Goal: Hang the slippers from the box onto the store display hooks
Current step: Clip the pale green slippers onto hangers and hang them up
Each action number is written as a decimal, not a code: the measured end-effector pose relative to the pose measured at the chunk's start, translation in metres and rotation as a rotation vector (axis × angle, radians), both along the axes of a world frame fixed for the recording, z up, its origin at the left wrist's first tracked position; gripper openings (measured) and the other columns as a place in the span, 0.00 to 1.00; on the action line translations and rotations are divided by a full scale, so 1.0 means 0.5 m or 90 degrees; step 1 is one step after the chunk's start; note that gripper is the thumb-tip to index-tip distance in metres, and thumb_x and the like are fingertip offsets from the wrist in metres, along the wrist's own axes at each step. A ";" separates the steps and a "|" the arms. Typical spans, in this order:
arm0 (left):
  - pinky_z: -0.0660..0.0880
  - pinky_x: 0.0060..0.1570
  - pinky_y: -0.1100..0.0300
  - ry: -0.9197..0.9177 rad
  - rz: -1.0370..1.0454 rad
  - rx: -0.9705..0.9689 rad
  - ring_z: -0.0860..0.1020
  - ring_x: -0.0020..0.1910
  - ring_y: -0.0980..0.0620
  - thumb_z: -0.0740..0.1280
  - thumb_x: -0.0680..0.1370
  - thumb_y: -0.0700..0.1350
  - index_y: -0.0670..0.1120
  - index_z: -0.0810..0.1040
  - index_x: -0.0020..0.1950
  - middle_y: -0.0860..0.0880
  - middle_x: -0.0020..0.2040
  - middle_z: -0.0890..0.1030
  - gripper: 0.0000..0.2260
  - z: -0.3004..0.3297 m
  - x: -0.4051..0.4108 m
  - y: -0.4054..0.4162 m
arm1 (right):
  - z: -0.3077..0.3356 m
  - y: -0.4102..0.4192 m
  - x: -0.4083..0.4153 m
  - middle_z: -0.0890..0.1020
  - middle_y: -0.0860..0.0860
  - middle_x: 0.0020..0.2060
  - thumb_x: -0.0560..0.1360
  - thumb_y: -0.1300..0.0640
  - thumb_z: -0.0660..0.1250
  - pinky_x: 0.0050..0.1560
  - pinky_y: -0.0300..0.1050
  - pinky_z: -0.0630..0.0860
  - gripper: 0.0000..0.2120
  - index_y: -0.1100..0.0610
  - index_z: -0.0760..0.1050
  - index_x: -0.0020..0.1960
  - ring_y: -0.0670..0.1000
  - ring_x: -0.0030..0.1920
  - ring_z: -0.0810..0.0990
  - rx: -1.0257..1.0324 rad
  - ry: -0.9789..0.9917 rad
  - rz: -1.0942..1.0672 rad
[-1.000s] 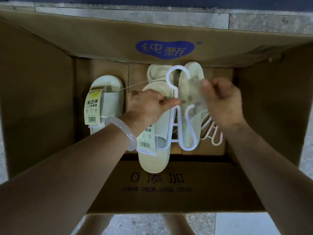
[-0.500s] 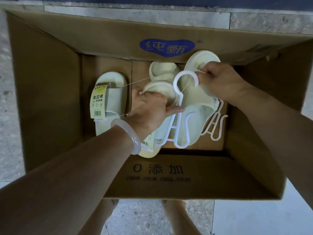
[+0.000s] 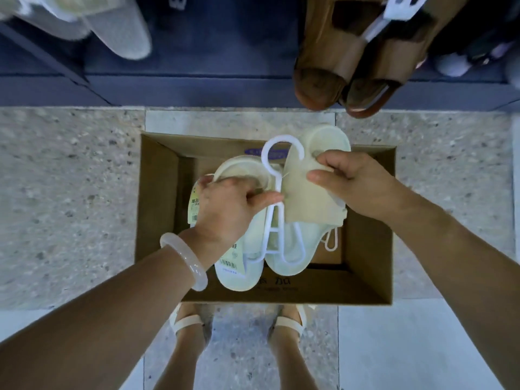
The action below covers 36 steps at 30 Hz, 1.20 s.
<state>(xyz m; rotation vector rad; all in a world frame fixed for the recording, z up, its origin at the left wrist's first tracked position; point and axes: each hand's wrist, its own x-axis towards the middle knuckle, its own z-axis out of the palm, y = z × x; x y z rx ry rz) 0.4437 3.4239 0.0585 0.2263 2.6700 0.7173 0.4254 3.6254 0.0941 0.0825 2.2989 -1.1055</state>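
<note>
**Pale pair held over the box, mid-frame**

The cardboard box [image 3: 157, 198] sits open on the floor at frame centre, brown sandals [image 3: 346, 60] hanging upper right. Your left hand [image 3: 228, 209] grips the left slipper [image 3: 239, 266], and your right hand [image 3: 357, 184] pinches the right slipper [image 3: 309, 204]. The white hanger [image 3: 277, 198] sits between them, hook pointing up.

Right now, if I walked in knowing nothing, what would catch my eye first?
Most likely the pale yellow-green slippers on a white plastic hanger, held at the centre of the view above an open cardboard box on the floor. The left hand grips one slipper and the right hand pinches the strap of the other. Next, the brown sandals hanging on the dark display at the upper right.
</note>
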 end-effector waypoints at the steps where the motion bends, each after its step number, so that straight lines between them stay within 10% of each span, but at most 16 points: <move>1: 0.66 0.57 0.48 0.011 0.005 0.021 0.73 0.33 0.49 0.53 0.65 0.71 0.50 0.71 0.30 0.55 0.26 0.69 0.25 0.033 -0.005 -0.003 | 0.039 -0.001 -0.004 0.71 0.44 0.28 0.75 0.52 0.65 0.33 0.31 0.65 0.14 0.44 0.67 0.32 0.42 0.31 0.70 -0.006 0.001 0.009; 7: 0.71 0.45 0.48 0.057 0.056 0.098 0.69 0.28 0.52 0.64 0.71 0.62 0.48 0.70 0.25 0.53 0.23 0.70 0.22 0.244 -0.048 -0.002 | 0.279 -0.006 -0.036 0.73 0.60 0.33 0.74 0.54 0.67 0.41 0.46 0.69 0.14 0.62 0.73 0.36 0.55 0.38 0.72 -0.001 -0.015 0.091; 13: 0.59 0.39 0.55 0.097 0.046 0.073 0.65 0.25 0.50 0.64 0.71 0.63 0.48 0.58 0.22 0.51 0.20 0.61 0.27 0.489 -0.090 -0.009 | 0.517 -0.046 -0.026 0.62 0.49 0.29 0.74 0.51 0.67 0.34 0.41 0.60 0.20 0.56 0.61 0.30 0.45 0.31 0.62 0.057 0.007 0.189; 21: 0.56 0.39 0.58 0.269 -0.008 0.125 0.60 0.23 0.53 0.65 0.72 0.60 0.49 0.55 0.23 0.52 0.21 0.58 0.27 0.808 -0.109 -0.057 | 0.840 -0.081 -0.046 0.69 0.45 0.24 0.62 0.40 0.71 0.28 0.33 0.64 0.20 0.53 0.67 0.31 0.44 0.26 0.67 0.065 0.411 -0.183; 25: 0.57 0.40 0.56 0.330 0.004 0.120 0.59 0.23 0.54 0.66 0.73 0.59 0.49 0.55 0.22 0.52 0.20 0.58 0.27 0.922 -0.108 -0.092 | 0.962 -0.121 -0.063 0.68 0.43 0.27 0.66 0.43 0.72 0.33 0.36 0.64 0.15 0.49 0.76 0.48 0.42 0.29 0.68 0.054 0.422 -0.137; 29: 0.57 0.37 0.58 0.389 0.008 0.091 0.65 0.26 0.47 0.66 0.72 0.60 0.49 0.56 0.22 0.52 0.20 0.59 0.27 1.019 -0.106 -0.137 | 1.063 -0.163 -0.060 0.73 0.38 0.21 0.69 0.44 0.70 0.29 0.31 0.65 0.10 0.50 0.79 0.43 0.37 0.26 0.71 0.068 0.472 -0.071; 36: 0.60 0.41 0.57 0.429 0.009 0.076 0.70 0.31 0.45 0.64 0.73 0.62 0.49 0.60 0.23 0.51 0.23 0.63 0.26 1.180 -0.093 -0.184 | 1.232 -0.232 -0.056 0.77 0.50 0.33 0.72 0.42 0.65 0.39 0.49 0.73 0.15 0.53 0.75 0.37 0.51 0.36 0.75 0.182 0.523 -0.057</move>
